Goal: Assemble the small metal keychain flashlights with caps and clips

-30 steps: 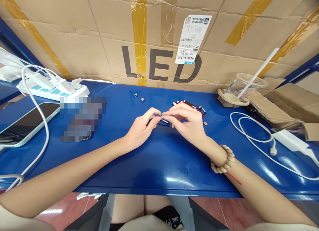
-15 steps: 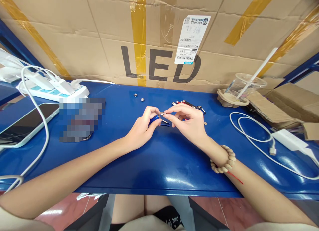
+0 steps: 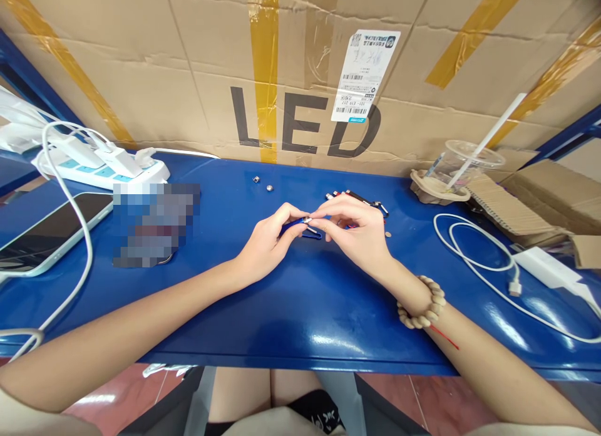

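Observation:
Between thumb and fingers, my left hand (image 3: 263, 249) grips a slim blue tube (image 3: 292, 223), its kind too small to make out. A blue clip (image 3: 313, 236) dangles beside it. My right hand (image 3: 360, 232) is closed in a pinch on a small silver end piece (image 3: 307, 220), which meets the tube's tip. The fingertips of both hands nearly touch and partly cover these parts. Behind my right hand lie several slim black and red sticks (image 3: 359, 197) with metal ends, partly hidden. A small round disc (image 3: 387, 234) is by my right knuckles.
Two little silver metal parts (image 3: 269, 188) lie farther back on the blue table (image 3: 282, 317). A power strip (image 3: 154, 173), a phone (image 3: 56, 229) and a blurred-out item (image 3: 157, 226) are at left. At right are a plastic cup (image 3: 464, 163), a white cable (image 3: 469, 260) and an open carton (image 3: 554, 198).
The silver piece, held slightly apart and angled before, now sits in line against the blue tube's tip. My fingertips have come closer together and a little lower.

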A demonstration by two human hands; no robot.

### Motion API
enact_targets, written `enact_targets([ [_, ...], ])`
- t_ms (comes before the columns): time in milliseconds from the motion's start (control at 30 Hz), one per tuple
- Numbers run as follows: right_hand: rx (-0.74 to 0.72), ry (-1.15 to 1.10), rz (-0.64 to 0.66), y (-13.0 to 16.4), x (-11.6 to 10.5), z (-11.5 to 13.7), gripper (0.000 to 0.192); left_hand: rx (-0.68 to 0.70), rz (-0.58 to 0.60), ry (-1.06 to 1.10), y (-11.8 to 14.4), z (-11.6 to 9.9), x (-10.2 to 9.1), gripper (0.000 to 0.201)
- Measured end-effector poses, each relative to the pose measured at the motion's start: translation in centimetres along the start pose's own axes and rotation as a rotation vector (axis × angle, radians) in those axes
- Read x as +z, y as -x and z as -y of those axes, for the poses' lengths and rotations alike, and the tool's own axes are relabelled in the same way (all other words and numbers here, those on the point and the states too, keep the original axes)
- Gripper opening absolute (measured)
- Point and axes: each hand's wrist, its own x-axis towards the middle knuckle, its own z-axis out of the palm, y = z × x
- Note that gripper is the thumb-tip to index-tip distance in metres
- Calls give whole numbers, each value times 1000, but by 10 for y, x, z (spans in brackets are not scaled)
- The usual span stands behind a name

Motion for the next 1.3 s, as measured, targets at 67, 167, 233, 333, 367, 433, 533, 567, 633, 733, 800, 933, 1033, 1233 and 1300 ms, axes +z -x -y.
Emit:
enact_targets([
  [67,-7,-5,-5,-1,0,0,13,11,1,-5,0,-1,0,13],
  [167,-24,-14,-10,-1,0,0,10,11,0,-15,0,-2,-1,12],
  [233,-22,-13,-15,-1,0,0,8,2,-1,-35,1,-3,-1,13],
  [333,-6,-14,-17,-1,0,1,7,-10,-8,-61,1,-3,-2,14],
  [367,0,-16,-17,-1,0,1,6,-12,-12,-59,2,-3,-1,15],
  [433,10,-22,-20,-1,1,1,5,-14,-16,-42,2,-2,-1,17],
  [533,41,-23,-26,-2,2,2,6,-8,-15,-15,2,-2,1,19],
  [567,54,-20,-29,-2,2,2,8,-9,-16,-13,2,-2,1,19],
  [633,75,-14,-34,-2,3,3,10,-22,-22,-16,3,-2,1,19],
  [733,59,0,-33,-1,3,4,11,-30,-16,-36,3,-1,-1,22],
  [800,38,7,-31,-1,3,4,10,-20,-18,-53,3,-2,-1,24],
  [933,29,-6,-8,-1,3,4,12,-20,-12,-79,2,-7,-3,24],
  [1033,60,-58,55,-2,3,4,16,-27,-1,-88,2,-10,-4,24],
  [1233,197,-272,130,-8,3,0,20,-47,39,-145,2,-9,-6,25],
  [1300,257,-332,164,-9,2,-2,21,-56,74,-180,3,-8,-6,26],
])
